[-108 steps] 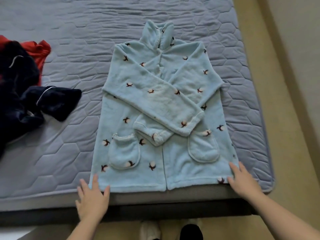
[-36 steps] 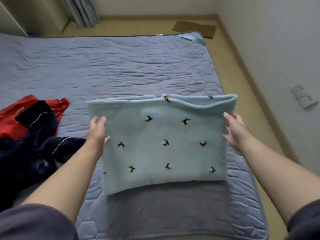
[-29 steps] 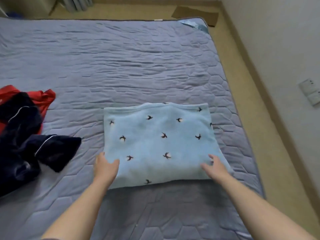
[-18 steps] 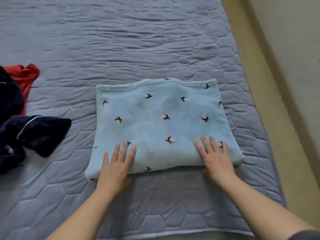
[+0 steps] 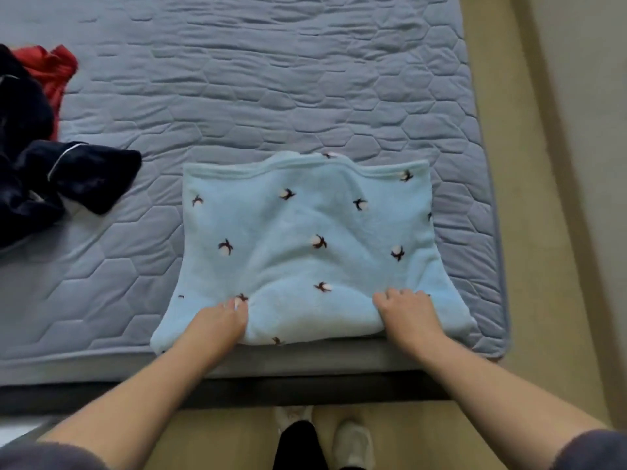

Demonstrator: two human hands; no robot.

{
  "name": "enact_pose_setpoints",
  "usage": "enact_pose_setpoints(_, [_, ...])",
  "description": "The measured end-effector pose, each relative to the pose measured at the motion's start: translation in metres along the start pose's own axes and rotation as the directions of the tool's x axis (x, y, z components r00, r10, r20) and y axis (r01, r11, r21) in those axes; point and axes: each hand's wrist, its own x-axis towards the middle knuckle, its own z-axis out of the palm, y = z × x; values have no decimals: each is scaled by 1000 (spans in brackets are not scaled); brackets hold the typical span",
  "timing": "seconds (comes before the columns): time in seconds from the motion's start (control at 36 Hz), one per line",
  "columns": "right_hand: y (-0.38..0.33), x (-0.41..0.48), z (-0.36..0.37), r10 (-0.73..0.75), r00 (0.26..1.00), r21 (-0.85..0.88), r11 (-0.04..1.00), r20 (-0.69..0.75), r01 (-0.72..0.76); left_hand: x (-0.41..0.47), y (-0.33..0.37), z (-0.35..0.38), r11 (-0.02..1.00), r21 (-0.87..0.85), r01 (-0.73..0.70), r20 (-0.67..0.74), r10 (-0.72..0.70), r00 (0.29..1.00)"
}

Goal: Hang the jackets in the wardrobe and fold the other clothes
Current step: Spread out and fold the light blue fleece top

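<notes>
The folded light-blue printed fleece garment [image 5: 305, 239] is laid at lower centre on the grey quilted bed [image 5: 271, 96], its near edge gripped by the curled left hand [image 5: 220, 320] and right hand [image 5: 407, 313]. Lifting both sides evenly is judged best.

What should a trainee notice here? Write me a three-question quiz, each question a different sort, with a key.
1. True or false: the folded blue garment lies at the mattress's near edge.
2. Which clothes lie to its left? A) navy clothes and a red garment B) white towels C) striped socks
3. Fill in: the left hand and right hand grip the garment's ___ edge.
Key: 1 true; 2 A; 3 near.
</notes>
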Motion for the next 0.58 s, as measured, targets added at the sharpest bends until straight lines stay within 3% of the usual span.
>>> enact_pose_setpoints(0.11, [-18, -45, 28, -59, 965, 15, 998, 254, 57, -34, 20, 28, 1000, -24, -19, 200, 24, 979])
enact_pose_setpoints(0.17, [-17, -50, 37, -35, 952, 40, 999, 305, 24, -38, 24, 29, 998, -57, 18, 293, -1, 956])
enact_pose_setpoints(0.22, [-13, -44, 36, -9, 986, 129, 992, 166, -13, -33, 26, 19, 987, -152, 50, 193, -20, 981])
enact_pose_setpoints(0.28, [-8, -26, 32, 38, 997, 221, 975, -63, -23, -18, 28, 4, 974, -228, 1, -78, -20, 997])
enact_pose_setpoints(0.36, [-7, 12, 22, 131, 956, 303, 952, -264, -46, 18, 31, -16, 956, -276, -96, -360, -10, 933])
enact_pose_setpoints(0.47, [-16, 70, 12, 127, 956, 325, 945, -266, -35, 82, 40, -33, 939, -332, -91, -404, -54, 913])
enact_pose_setpoints(0.58, [-22, 117, 26, 110, 952, 345, 939, -287, -5, 135, 44, -31, 926, -377, -9, -362, -139, 922])
